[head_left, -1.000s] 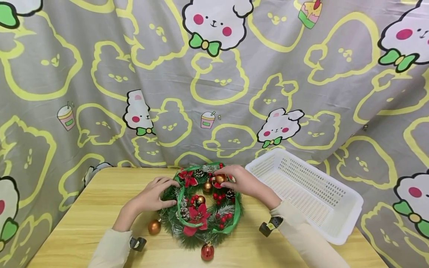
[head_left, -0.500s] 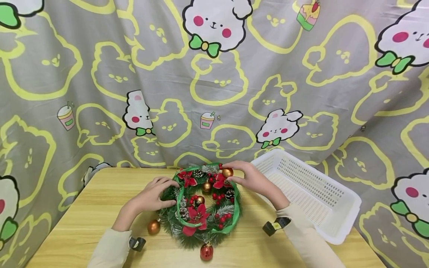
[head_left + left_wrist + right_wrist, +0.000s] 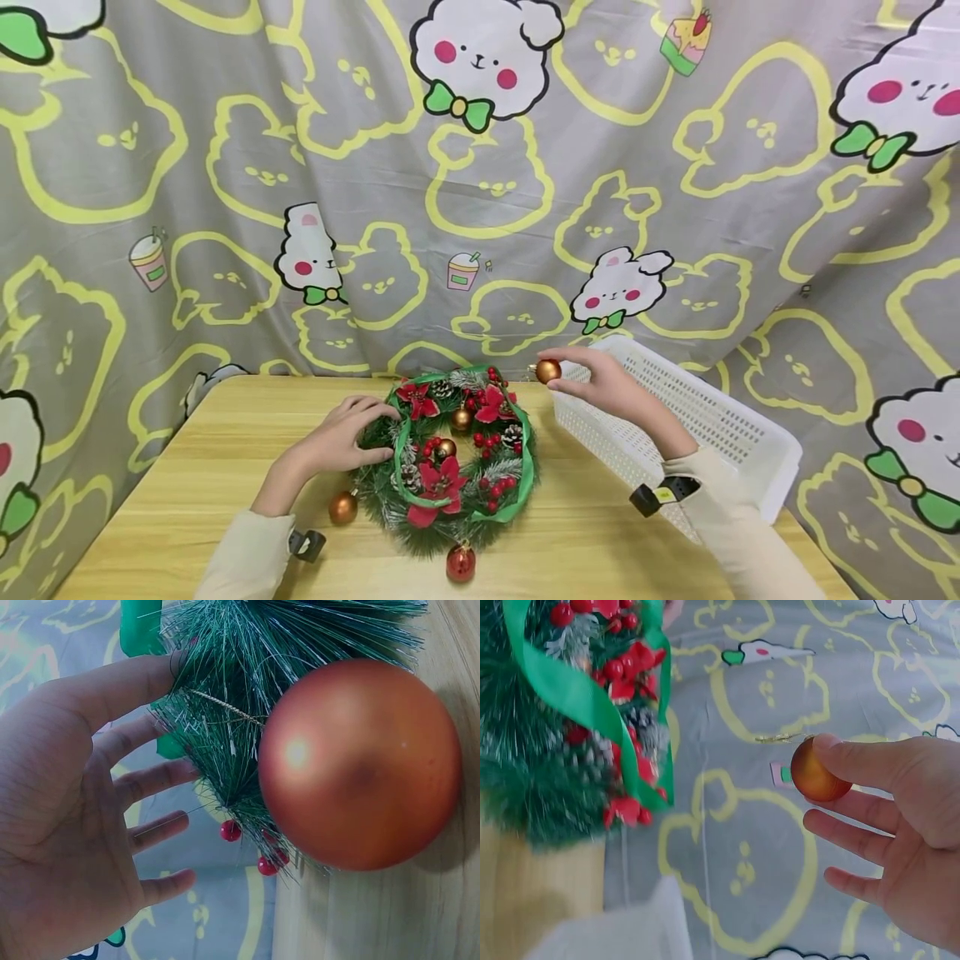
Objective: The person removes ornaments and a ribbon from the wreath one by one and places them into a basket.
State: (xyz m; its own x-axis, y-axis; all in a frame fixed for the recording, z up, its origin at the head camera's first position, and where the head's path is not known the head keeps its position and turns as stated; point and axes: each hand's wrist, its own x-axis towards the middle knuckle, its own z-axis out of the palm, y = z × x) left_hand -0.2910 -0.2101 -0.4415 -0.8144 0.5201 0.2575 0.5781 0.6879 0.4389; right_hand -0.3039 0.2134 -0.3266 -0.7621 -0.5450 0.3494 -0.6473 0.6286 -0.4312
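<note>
A green Christmas wreath (image 3: 390, 521) with red poinsettias, berries, pine cones and a green ribbon lies on the table. My left hand (image 3: 339, 437) rests at its left side, fingers fairly straight against the needles, as the left wrist view also shows. Between thumb and fingers my right hand (image 3: 618, 387) pinches a copper-gold Christmas ball (image 3: 548, 371), over the near-left rim of a white basket. In the right wrist view a gold cord trails from this ball (image 3: 817, 774). Another copper ball (image 3: 343, 507) lies left of the wreath, and a red ball (image 3: 461, 563) in front.
The white perforated basket (image 3: 783, 467) stands at the table's right side. Two gold balls, one of them the upper gold ball (image 3: 461, 418), sit within the wreath. A grey patterned curtain (image 3: 495, 200) hangs behind the wooden table (image 3: 225, 433).
My right hand has lifted the copper-gold ball off the wreath's upper right and carried it right to the basket's edge. My left hand has stayed in place.
</note>
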